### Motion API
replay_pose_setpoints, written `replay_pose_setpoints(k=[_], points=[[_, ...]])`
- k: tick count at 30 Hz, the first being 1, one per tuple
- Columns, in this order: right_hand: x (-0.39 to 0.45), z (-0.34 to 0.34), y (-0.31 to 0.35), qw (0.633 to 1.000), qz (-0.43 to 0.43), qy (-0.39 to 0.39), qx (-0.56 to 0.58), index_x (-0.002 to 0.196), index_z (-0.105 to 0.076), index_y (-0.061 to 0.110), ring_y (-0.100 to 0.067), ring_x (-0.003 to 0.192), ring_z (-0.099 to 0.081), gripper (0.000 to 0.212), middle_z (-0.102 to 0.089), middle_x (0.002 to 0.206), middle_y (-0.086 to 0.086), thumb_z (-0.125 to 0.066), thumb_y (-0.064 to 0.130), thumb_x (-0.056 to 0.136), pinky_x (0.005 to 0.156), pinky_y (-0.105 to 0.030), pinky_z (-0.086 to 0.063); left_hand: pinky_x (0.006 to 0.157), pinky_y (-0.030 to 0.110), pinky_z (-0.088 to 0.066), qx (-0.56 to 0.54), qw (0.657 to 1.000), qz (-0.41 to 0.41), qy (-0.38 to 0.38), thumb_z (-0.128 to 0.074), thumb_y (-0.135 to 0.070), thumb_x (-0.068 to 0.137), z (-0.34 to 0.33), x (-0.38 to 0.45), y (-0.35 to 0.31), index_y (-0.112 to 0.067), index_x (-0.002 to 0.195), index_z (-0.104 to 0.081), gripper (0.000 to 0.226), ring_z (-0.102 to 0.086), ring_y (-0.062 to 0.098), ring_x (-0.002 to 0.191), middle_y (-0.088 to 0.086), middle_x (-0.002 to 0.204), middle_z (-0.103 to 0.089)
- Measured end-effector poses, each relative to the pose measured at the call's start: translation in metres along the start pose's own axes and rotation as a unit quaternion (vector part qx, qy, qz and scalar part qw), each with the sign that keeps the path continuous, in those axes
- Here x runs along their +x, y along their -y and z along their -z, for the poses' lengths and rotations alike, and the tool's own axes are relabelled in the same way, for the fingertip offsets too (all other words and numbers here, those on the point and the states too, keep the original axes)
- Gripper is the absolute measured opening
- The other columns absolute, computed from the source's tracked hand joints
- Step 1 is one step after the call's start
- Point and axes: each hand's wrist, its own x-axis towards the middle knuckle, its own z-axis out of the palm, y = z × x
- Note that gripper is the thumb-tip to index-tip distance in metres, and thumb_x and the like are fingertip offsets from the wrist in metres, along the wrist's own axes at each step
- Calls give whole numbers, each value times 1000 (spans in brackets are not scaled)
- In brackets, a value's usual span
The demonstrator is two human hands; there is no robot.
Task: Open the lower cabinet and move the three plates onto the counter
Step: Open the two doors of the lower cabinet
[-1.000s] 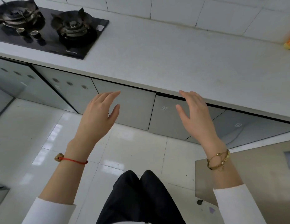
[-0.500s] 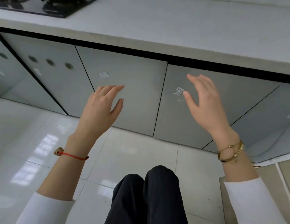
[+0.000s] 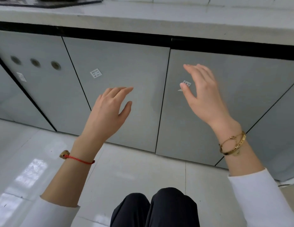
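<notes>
The white tiled floor (image 3: 36, 161) spread under me, and the pale surface (image 3: 175, 18) ran across the top of my view, with the black edge of a cooktop (image 3: 49, 4) at its far left corner. Below it, under a black strip, stood the lower cabinet (image 3: 120, 66) with every grey door shut; I could count five door panels, some cut off by the frame. The second door from the left carried three round vents (image 3: 35, 63) in a row. I counted four small white stickers, one (image 3: 95, 73) on the middle door. The three plates were nowhere visible, hidden or not behind those closed doors, I could not tell. My left hand (image 3: 108, 112) hung before the middle door, fingers spread and holding nothing. My right hand (image 3: 203, 95) was raised before the next door to the right, likewise spread and empty, its thumb overlapping that door's sticker. A red cord bracelet (image 3: 77, 158) circled my left wrist, two gold bracelets (image 3: 233, 143) my right. My knees in black trousers (image 3: 156, 208) showed at the bottom.
</notes>
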Motion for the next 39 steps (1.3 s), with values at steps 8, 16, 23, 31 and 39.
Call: replay_pose_setpoints(k=[8, 16, 23, 31, 39], points=[[19, -1, 0, 999, 29, -32, -9, 141, -42, 14, -22, 140, -31, 47, -47, 143, -3, -48, 29, 97, 115, -41, -28, 100, 32, -40, -10, 1000, -8, -24, -50, -25, 97, -2, 31, -2, -16, 138, -49, 42, -50, 21, 121, 1, 129, -58], [75, -10, 1, 989, 85, -102, -62, 137, -48, 10, -24, 124, -39, 45, -52, 130, -5, -48, 27, 95, 104, -39, -36, 81, 9, -46, -280, 952, 120, -39, -53, -23, 95, -22, 117, -26, -19, 132, -56, 37, -58, 4, 100, -7, 118, -64], [94, -25, -7, 983, 89, -105, -120, 138, -47, 12, -24, 125, -37, 47, -51, 131, -4, -50, 27, 94, 100, -40, -36, 91, 30, -54, -481, 848, 218, -27, -51, -17, 95, -47, 162, -33, -14, 138, -48, 44, -61, 15, 111, -3, 124, -62], [96, -31, -11, 977, 85, -103, -163, 141, -43, 13, -28, 128, -36, 50, -48, 135, -5, -49, 28, 94, 103, -42, -34, 96, 31, -52, -634, 743, 214, -7, -53, -3, 94, -51, 171, -27, -10, 137, -48, 44, -61, 14, 114, 2, 130, -61], [93, -34, -6, 979, 78, -105, -156, 143, -41, 12, -29, 131, -35, 49, -46, 139, -5, -46, 25, 96, 106, -43, -34, 97, 29, -51, -641, 738, 214, 5, -58, 0, 91, -40, 160, -25, -10, 133, -53, 43, -60, 13, 118, 0, 129, -62]])
